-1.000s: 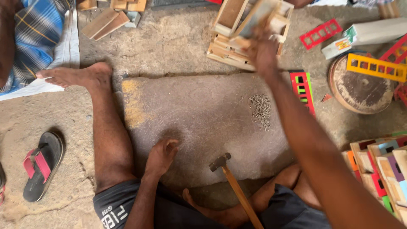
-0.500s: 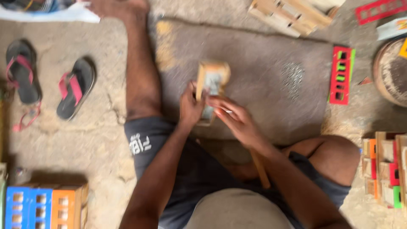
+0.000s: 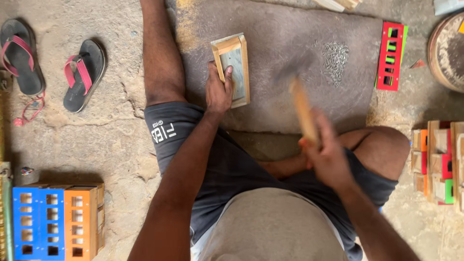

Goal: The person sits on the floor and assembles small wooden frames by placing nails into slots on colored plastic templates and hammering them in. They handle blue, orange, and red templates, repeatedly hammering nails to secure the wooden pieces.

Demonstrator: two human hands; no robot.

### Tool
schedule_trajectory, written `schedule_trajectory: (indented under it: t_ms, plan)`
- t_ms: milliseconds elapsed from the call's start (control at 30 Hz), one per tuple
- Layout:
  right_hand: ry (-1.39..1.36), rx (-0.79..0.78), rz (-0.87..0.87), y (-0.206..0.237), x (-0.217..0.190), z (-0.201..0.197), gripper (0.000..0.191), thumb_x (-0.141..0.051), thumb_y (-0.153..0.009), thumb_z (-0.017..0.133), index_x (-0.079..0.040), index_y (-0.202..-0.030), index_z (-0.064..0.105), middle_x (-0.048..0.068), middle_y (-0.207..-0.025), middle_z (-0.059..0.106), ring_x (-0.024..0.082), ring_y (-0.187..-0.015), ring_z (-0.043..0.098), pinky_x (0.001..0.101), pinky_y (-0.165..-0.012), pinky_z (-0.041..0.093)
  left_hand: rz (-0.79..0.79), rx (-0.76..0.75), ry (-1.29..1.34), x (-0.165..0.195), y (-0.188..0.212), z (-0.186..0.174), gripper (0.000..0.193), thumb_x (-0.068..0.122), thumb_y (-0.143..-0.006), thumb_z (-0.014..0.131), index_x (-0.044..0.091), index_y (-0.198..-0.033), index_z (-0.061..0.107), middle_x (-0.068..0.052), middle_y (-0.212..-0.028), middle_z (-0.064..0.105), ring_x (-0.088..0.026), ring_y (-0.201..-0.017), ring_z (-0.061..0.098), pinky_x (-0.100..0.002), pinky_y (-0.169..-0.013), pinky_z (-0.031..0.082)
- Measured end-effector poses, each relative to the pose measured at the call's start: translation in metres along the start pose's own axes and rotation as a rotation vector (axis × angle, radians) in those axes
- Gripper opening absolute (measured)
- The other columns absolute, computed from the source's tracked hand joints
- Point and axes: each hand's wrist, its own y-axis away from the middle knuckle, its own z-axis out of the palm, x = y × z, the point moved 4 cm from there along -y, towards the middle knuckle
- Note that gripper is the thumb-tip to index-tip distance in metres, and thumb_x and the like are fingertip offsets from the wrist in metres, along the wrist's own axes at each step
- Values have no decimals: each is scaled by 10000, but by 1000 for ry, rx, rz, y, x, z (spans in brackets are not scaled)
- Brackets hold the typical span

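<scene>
Left hand (image 3: 218, 91) steadies a small rectangular pale-wood frame (image 3: 232, 70) on the floor; right hand (image 3: 327, 155) swings a wooden-handled hammer (image 3: 302, 108).

The frame lies flat on the grey stone slab (image 3: 290, 43), just ahead of the left hand, which presses its near edge, thumb inside. The right hand is clenched on the handle, its head blurred. Judging by this, blows should land square with fingers off the strike line. A heap of small nails (image 3: 334, 55) lies beyond the hammer.

Dark grey shorts (image 3: 232, 164) at centre frame with a small white print on the left leg, beige shirt (image 3: 270, 227) at bottom centre, arms and legs bare.
</scene>
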Motion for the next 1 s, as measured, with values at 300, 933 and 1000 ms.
schedule_trajectory:
  t_ms: [300, 933, 1000]
  plan:
    - [538, 139, -476, -39, -140, -1, 666, -124, -1060, 619, -135, -1636, 284, 215, -1231, 726, 174, -597, 661, 313, -521, 589, 63, 12, -148, 9, 20, -3, 412, 337, -1081, 538, 8, -1294, 410, -283, -1013, 679, -507, -932, 660, -590, -813, 486]
    - [148, 118, -287, -25, -80, -15, 575, -132, -1005, 677, -122, -1549, 492, 110, -855, 690, 78, -577, 581, 256, -509, 484, 108, 91, -85, 19, 25, -9, 519, 341, -1085, 522, -4, -1436, 356, -321, -1136, 658, -526, -990, 649, -586, -834, 499]
    - [1, 110, -253, -16, -48, -18, 583, -167, -1020, 639, -126, -1570, 449, 1, -813, 657, 39, -552, 508, 219, -482, 438, -68, -38, -154, 19, 9, -3, 634, 354, -1050, 528, 4, -1516, 278, -307, -1140, 673, -499, -985, 664, -566, -851, 513]
